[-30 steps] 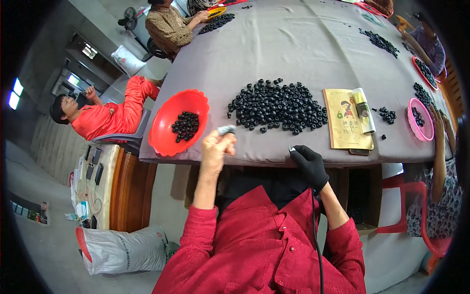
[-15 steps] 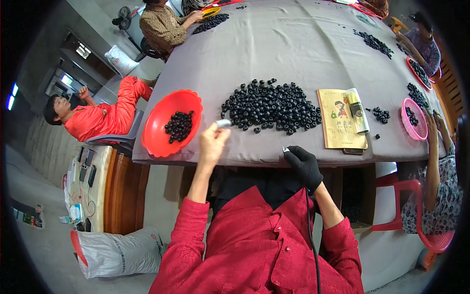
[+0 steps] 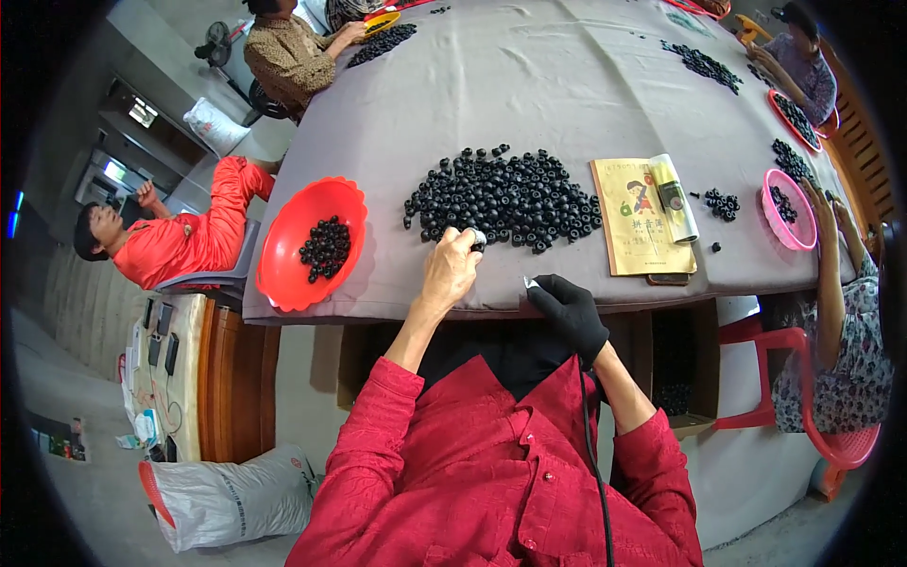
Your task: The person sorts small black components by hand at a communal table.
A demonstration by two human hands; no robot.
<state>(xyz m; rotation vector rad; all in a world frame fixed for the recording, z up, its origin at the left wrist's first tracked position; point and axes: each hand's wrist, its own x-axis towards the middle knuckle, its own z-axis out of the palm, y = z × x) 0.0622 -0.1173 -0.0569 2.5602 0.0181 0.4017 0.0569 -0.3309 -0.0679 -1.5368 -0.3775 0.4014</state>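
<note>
Several round black beads with holes lie in a loose pile [image 3: 505, 198] on the grey cloth. At the pile's near edge is my left hand [image 3: 452, 272], bare, its thumb and fingers pinched together. A whitish wrap or cap covers one fingertip, and a dark bit shows beside it; whether it is held is unclear. My right hand [image 3: 573, 314] wears a black glove and is closed over the table's near edge. From its fingertips sticks a small pale pointed piece [image 3: 530, 282]. Left of the pile, a red scalloped bowl [image 3: 283, 241] holds several black beads.
A yellow booklet [image 3: 619, 227] with a clear-wrapped roll [image 3: 675, 203] lies right of the pile. Farther right stands a pink basket [image 3: 801, 233] beside another person's hands [image 3: 831, 217]. A seated person in orange [image 3: 194, 241] is at the left. Others sit around the table.
My left hand has moved right, from the cloth beside the red bowl to the near edge of the bead pile. My right hand stays near the table edge. The whole view has shifted slightly.
</note>
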